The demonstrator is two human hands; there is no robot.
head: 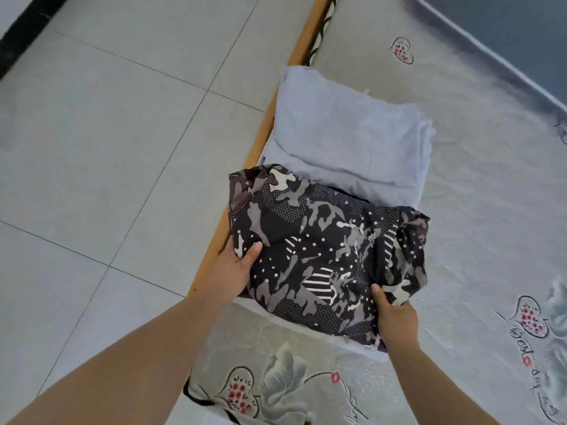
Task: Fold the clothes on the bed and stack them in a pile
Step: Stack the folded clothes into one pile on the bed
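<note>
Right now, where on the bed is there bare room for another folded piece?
Bare floral mattress lies right of the folded pale blue cloth and dark camouflage-print garment. The wooden edge side is crowded; both hands grip the garment there.

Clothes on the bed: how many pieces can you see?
2 for certain. A dark camouflage-print garment is held at its near corners by the left hand and right hand. A folded light blue garment lies just beyond it. White fabric peeking out underneath may be more.

Grey tiled floor [107, 133] (pale), wooden bedframe [245, 154]
</note>
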